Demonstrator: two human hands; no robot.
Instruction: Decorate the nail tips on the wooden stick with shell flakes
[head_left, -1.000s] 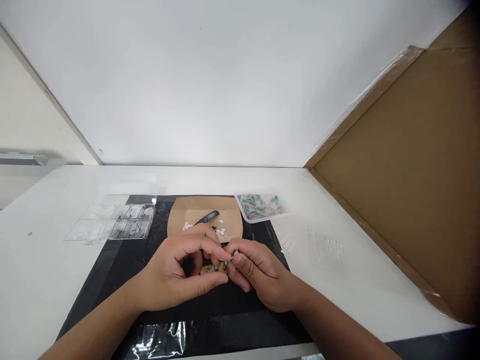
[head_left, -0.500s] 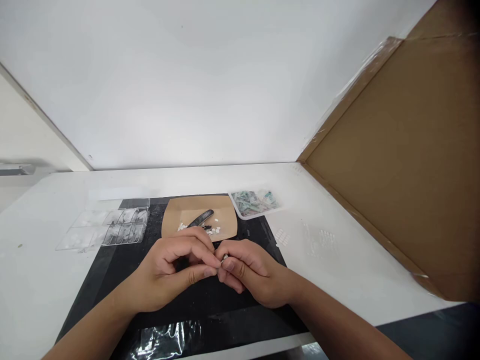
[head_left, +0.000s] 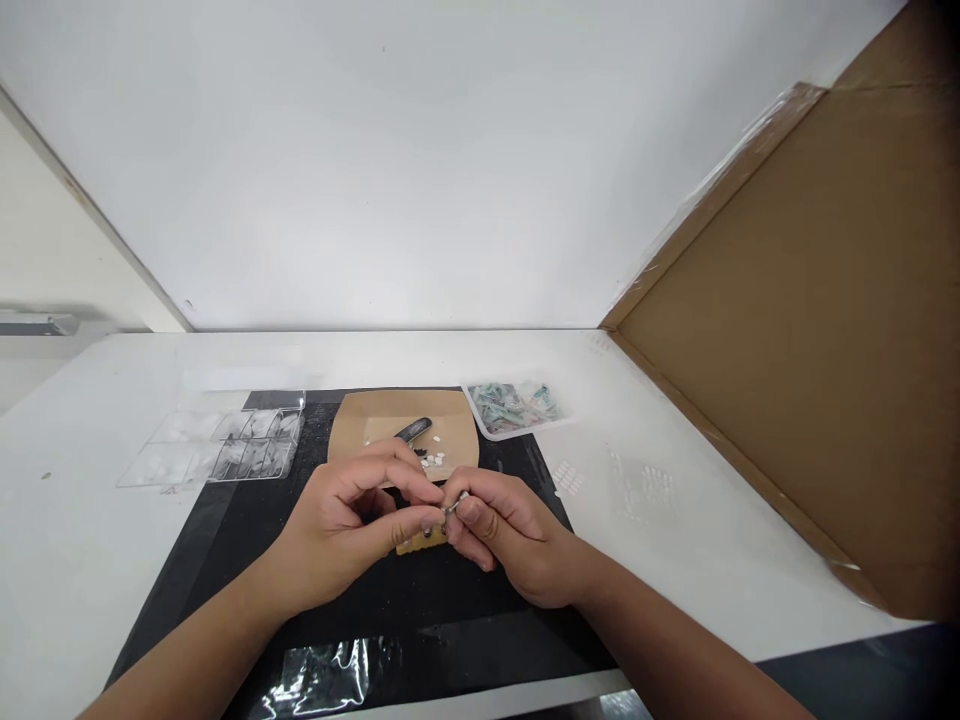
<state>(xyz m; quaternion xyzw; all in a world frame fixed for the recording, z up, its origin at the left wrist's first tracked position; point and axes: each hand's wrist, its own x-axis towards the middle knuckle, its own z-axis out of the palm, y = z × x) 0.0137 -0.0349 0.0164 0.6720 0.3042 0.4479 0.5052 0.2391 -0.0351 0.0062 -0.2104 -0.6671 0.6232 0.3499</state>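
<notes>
My right hand [head_left: 502, 535] is closed around a small shiny metal tool [head_left: 457, 502]; only its silver end shows between thumb and forefinger, so its kind is unclear. The thumb and forefinger of my left hand [head_left: 360, 525] pinch together at the tool's tip, on something too small to make out. Both hands meet over a black mat [head_left: 405, 620]. Below the fingers a yellow piece with a wavy edge [head_left: 421, 543] partly shows. Just behind the hands stands a brown paper tray [head_left: 360, 410], holding a dark curved tool [head_left: 414, 430] and small white pieces [head_left: 433, 461].
At the left lies an open clear compartment box [head_left: 255, 445] with pale pieces. A white tub [head_left: 491, 434] of small plastic packets stands behind right. Sheets with small pale pieces [head_left: 568, 477] lie on the white table [head_left: 720, 570]. A cardboard panel [head_left: 787, 330] rises on the right.
The fingertips have shifted slightly up and right, and more of the metal tool shows. The yellow piece has come into sight beneath my hands. The view has tilted a little.
</notes>
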